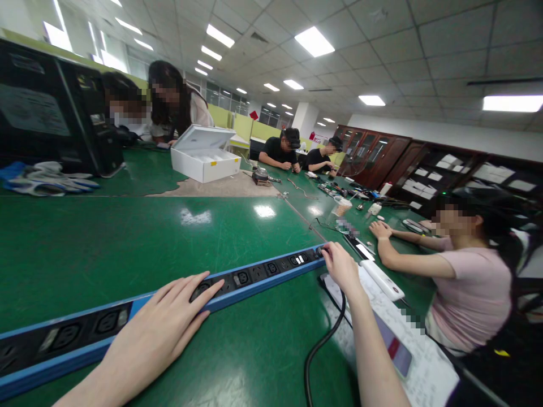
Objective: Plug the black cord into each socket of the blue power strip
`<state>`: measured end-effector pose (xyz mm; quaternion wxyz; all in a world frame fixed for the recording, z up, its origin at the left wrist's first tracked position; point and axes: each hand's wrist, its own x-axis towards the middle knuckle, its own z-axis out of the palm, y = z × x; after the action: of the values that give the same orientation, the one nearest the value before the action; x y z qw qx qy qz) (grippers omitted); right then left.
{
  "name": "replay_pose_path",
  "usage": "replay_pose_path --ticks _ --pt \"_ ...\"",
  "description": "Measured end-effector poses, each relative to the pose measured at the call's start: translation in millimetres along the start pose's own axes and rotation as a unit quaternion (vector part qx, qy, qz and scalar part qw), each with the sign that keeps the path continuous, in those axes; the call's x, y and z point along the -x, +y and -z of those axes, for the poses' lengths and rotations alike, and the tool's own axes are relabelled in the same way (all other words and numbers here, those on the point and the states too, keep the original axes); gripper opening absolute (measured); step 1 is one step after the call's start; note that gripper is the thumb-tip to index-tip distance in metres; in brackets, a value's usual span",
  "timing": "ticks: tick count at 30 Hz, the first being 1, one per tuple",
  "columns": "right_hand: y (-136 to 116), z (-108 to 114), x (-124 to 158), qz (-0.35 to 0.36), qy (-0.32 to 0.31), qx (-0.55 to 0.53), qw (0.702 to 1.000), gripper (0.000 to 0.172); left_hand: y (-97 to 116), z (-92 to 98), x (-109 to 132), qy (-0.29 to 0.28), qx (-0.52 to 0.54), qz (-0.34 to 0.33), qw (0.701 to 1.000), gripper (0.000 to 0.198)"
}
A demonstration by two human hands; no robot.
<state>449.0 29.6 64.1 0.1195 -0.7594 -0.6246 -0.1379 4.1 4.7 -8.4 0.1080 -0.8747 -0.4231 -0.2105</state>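
Observation:
A long blue power strip (254, 285) with a black face and a row of sockets lies diagonally across the green table. Across its middle rests my left hand (169, 316), palm down with fingers stretched out over the sockets. My right hand (339, 263) is at the strip's far right end, its fingers closed round a black plug (320, 252) at the last socket. How far the plug sits in the socket is hidden by my fingers. A black cord (316, 350) hangs in a curve below my right wrist.
Right of the strip lie papers (419, 376), a phone (392, 345) and a white strip-shaped device (382, 280). A person in pink (470, 282) sits close by. Further back stand a white box (206, 161), gloves (51, 178), a black computer case (55, 107) and a plastic cup (340, 206).

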Motion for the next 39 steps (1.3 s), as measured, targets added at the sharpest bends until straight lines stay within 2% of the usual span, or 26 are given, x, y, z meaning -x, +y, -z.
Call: replay_pose_path --ticks 11,23,28,34,39 --pt "1 2 1 0.069 0.024 -0.034 0.997 0.023 -1 -0.8 2 -0.01 0.006 0.008 1.0 0.061" --pt "10 -14 -6 0.035 0.03 -0.06 0.997 0.027 -2 -4.2 2 -0.014 -0.013 -0.002 1.0 0.062" --pt "14 -19 -10 0.041 0.038 -0.053 0.997 0.024 -2 -2.0 1 -0.011 -0.009 0.001 1.0 0.062" --pt "-2 -15 -11 0.045 0.033 -0.007 0.998 0.024 -2 -1.6 1 -0.009 -0.003 0.003 1.0 0.061" --pt "-20 -10 -9 0.006 -0.001 0.026 1.0 0.023 -1 -1.3 1 -0.009 0.001 0.004 1.0 0.061"
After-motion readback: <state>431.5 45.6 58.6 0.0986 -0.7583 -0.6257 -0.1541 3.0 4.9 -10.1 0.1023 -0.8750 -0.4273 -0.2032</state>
